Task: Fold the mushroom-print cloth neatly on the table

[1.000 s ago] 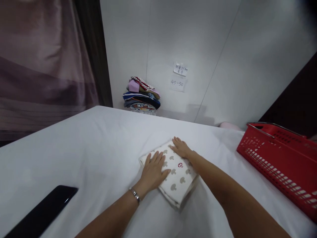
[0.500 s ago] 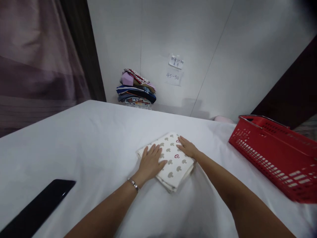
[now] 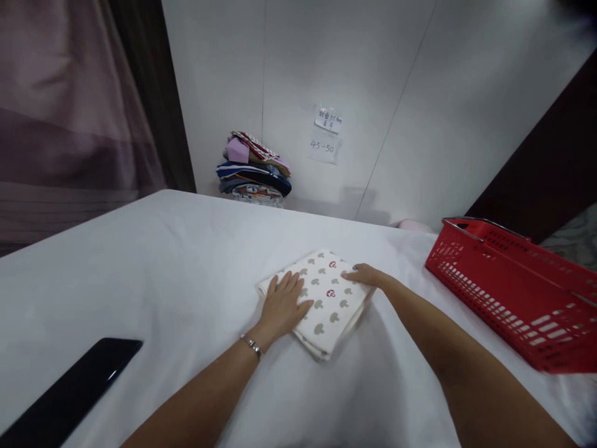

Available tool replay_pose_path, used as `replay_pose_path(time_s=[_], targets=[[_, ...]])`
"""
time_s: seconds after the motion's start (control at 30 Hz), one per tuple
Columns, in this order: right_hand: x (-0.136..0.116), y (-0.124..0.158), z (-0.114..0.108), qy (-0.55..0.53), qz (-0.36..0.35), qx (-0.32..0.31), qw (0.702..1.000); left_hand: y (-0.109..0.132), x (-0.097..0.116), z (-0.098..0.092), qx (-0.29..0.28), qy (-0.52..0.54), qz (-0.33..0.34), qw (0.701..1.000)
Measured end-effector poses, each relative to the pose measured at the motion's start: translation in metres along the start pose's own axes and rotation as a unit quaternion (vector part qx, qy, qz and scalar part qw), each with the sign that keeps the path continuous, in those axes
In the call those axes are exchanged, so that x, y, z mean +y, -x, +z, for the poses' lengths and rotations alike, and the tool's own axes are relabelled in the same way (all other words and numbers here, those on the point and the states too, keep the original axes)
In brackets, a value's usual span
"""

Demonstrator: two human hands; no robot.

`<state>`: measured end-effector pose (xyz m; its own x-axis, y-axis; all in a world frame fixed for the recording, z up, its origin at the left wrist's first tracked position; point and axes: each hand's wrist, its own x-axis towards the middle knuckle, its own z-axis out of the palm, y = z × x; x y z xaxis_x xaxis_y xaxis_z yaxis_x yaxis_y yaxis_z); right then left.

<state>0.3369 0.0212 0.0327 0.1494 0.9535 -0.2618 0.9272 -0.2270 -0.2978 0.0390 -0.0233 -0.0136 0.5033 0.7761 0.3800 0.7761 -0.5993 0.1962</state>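
A folded white cloth (image 3: pixel 327 314), printed with grey mushroom shapes and a few red ones, lies on the white-covered table (image 3: pixel 196 267) in the head view. My left hand (image 3: pixel 283 305), with a silver bracelet at the wrist, rests flat on its left part, fingers spread. At the far right edge of the cloth, my right hand (image 3: pixel 366 275) grips the border, thumb on top and the other fingers curled over the edge, partly hidden. The right side of the cloth is slightly raised, with a shadow beneath.
A red plastic basket (image 3: pixel 508 286) with metal handles stands on the right of the table. A flat black object (image 3: pixel 74 389) lies at the near left. Behind the table's far edge is a stack of folded fabrics (image 3: pixel 254 168). Paper notes (image 3: pixel 325 144) hang on the wall.
My right hand has slid from lying on top of the cloth to its right edge and taken hold there. The left hand stays in place. The view has shifted slightly.
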Motion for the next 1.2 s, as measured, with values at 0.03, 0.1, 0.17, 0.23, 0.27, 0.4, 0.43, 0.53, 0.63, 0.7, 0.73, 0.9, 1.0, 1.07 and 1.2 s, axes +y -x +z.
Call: replay_pose_path(time_s=[0.03, 0.1, 0.17, 0.23, 0.27, 0.4, 0.43, 0.53, 0.63, 0.7, 0.73, 0.9, 1.0, 1.07, 1.2], targets=[[-0.001, -0.003, -0.004, -0.002, -0.004, 0.007, 1.000, 0.001, 0.000, -0.001, 0.003, 0.005, 0.001, 1.000], [-0.002, -0.010, -0.015, -0.006, -0.018, 0.035, 0.999, 0.002, 0.001, -0.004, 0.003, 0.019, 0.012, 1.000], [0.001, -0.019, -0.025, -0.008, -0.028, 0.082, 0.996, 0.003, 0.003, -0.006, -0.006, 0.034, 0.046, 0.998], [0.008, -0.028, -0.029, -0.009, -0.013, 0.127, 0.992, 0.004, 0.003, -0.006, -0.017, 0.042, 0.090, 0.995], [0.012, -0.031, -0.029, -0.011, -0.001, 0.141, 0.990, 0.004, 0.003, -0.005, -0.021, 0.042, 0.107, 0.993], [0.023, -0.030, -0.012, -0.043, 0.016, 0.168, 0.985, 0.004, 0.001, 0.000, -0.035, 0.029, 0.134, 0.990], [0.024, -0.025, -0.008, -0.056, 0.012, 0.181, 0.982, 0.004, 0.000, 0.001, -0.036, 0.026, 0.136, 0.990], [0.024, -0.002, 0.003, -0.092, -0.001, 0.231, 0.969, 0.003, -0.001, 0.002, -0.035, 0.027, 0.136, 0.990], [0.021, 0.035, 0.012, -0.164, -0.022, 0.284, 0.944, 0.002, 0.000, 0.000, -0.033, 0.035, 0.136, 0.990], [0.017, 0.063, 0.021, -0.289, -0.046, 0.283, 0.913, 0.001, 0.002, -0.002, -0.033, 0.045, 0.144, 0.988], [0.015, 0.077, 0.026, -0.350, -0.048, 0.256, 0.900, 0.001, 0.004, -0.003, -0.033, 0.053, 0.150, 0.987], [0.000, 0.131, 0.057, -0.465, -0.054, 0.133, 0.874, 0.001, 0.025, -0.006, -0.039, 0.103, 0.182, 0.977], [-0.007, 0.147, 0.072, -0.474, -0.041, 0.105, 0.873, 0.000, 0.042, -0.006, -0.039, 0.129, 0.202, 0.970], [-0.010, 0.153, 0.079, -0.483, -0.017, 0.098, 0.870, -0.002, 0.051, -0.006, -0.044, 0.137, 0.209, 0.967], [-0.014, 0.161, 0.088, -0.527, 0.003, 0.034, 0.849, -0.008, 0.065, -0.007, -0.061, 0.138, 0.212, 0.965]])
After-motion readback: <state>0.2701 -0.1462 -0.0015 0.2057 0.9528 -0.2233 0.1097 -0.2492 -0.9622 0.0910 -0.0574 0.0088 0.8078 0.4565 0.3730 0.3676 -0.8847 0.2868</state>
